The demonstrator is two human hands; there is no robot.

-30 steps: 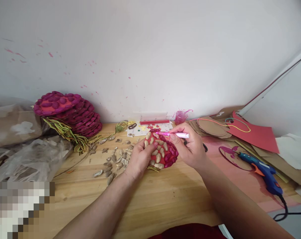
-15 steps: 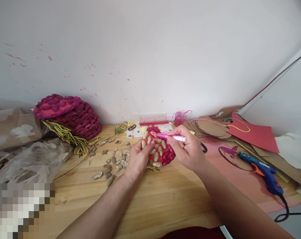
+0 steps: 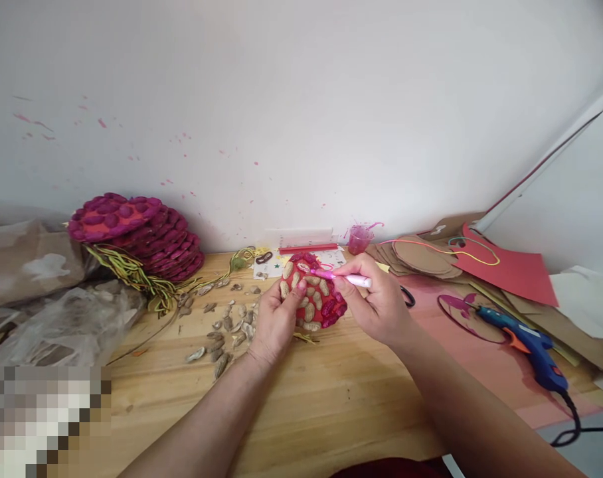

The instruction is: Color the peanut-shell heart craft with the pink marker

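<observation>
My left hand (image 3: 280, 315) grips the left edge of a round red disc (image 3: 323, 317), its thumb resting on top. Peanut shells cover the disc; those along the top and right edge are magenta, while the others are plain tan. Between the thumb and fingers of my right hand (image 3: 374, 295) is a white brush (image 3: 356, 280) with a magenta front end. The brush's tip touches or hovers just over a shell near the disc's upper edge; I cannot tell which.
Loose peanut shells (image 3: 222, 364) lie left of the disc. A stack of magenta discs (image 3: 117, 216) stands back left. Behind is a cup of magenta paint (image 3: 360, 238). Cardboard circles (image 3: 424, 255) and a blue glue gun (image 3: 535, 345) are at right.
The disc has shifted and turned slightly in my left hand, moving a little left. The brush's tip has moved slightly left with my right hand.
</observation>
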